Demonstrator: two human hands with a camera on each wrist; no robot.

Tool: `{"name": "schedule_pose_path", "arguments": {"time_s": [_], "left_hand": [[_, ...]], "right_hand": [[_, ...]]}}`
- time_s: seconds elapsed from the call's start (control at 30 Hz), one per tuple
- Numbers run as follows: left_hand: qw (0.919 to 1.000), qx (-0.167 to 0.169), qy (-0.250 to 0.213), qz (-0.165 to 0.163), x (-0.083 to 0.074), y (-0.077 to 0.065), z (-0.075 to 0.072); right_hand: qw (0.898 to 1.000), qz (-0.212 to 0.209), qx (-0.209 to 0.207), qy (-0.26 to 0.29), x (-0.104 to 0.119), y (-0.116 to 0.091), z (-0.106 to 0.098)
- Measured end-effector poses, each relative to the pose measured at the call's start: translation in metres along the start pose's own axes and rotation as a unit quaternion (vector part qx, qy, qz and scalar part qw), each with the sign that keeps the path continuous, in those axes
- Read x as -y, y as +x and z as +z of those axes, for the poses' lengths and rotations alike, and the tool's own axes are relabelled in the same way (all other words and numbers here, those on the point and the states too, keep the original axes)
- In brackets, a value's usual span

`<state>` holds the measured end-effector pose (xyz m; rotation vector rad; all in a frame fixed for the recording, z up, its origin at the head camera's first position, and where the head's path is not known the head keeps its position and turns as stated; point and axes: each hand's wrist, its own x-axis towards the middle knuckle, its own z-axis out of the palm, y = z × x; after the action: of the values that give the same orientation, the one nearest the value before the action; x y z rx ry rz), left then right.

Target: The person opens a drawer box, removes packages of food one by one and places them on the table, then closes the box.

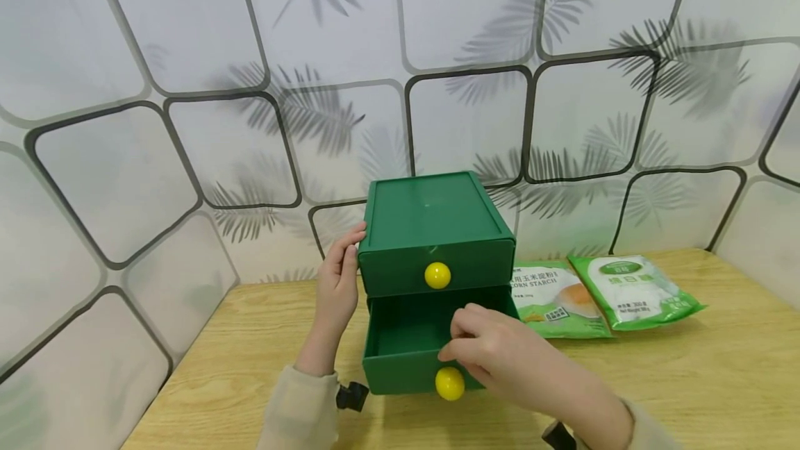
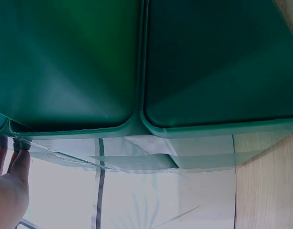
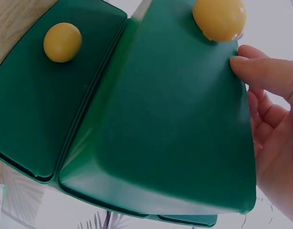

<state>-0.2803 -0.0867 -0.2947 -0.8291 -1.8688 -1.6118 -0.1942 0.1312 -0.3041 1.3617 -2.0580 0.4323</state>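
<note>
A green two-drawer box (image 1: 437, 210) stands on the table, its upper drawer (image 1: 387, 272) closed and its lower drawer (image 1: 400, 371) pulled out. Each drawer front carries a round yellow knob (image 1: 437, 276). My left hand (image 1: 338, 287) rests against the box's left side with fairly straight fingers; its fingertips also show at the edge of the left wrist view. At the lower drawer, my right hand (image 1: 490, 346) pinches the top rim of the front beside the lower knob (image 3: 219, 18). The thumb lies on the front face, the other fingers curl behind the rim. No contents show inside the drawer.
Right of the box lie two green-and-white bags, a corn starch bag (image 1: 558, 301) and another powder bag (image 1: 634, 292). A patterned wall (image 1: 350, 33) rises behind the wooden table (image 1: 212, 360). Clear film (image 2: 203, 160) hangs along the box's side in the left wrist view.
</note>
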Motion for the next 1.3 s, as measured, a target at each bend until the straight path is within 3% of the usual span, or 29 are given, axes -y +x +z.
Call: {"name": "schedule_pose_path", "arguments": {"time_s": [0.27, 0.9, 1.13, 1.3], "left_hand": [[1.0000, -0.002, 0.003, 0.004, 0.000, 0.000, 0.001], [0.9993, -0.006, 0.010, 0.034, 0.003, 0.000, 0.001], [0.9987, -0.008, 0.001, 0.051, 0.028, 0.002, -0.002], [0.9985, -0.009, 0.003, 0.055, 0.030, 0.002, -0.002]], "right_hand": [[0.996, 0.029, 0.021, -0.076, 0.004, 0.002, 0.002], [0.983, 0.097, 0.069, -0.139, 0.000, 0.001, 0.008], [0.976, 0.123, 0.111, -0.143, -0.003, -0.001, 0.009], [0.970, 0.138, 0.132, -0.148, -0.005, -0.003, 0.011]]}}
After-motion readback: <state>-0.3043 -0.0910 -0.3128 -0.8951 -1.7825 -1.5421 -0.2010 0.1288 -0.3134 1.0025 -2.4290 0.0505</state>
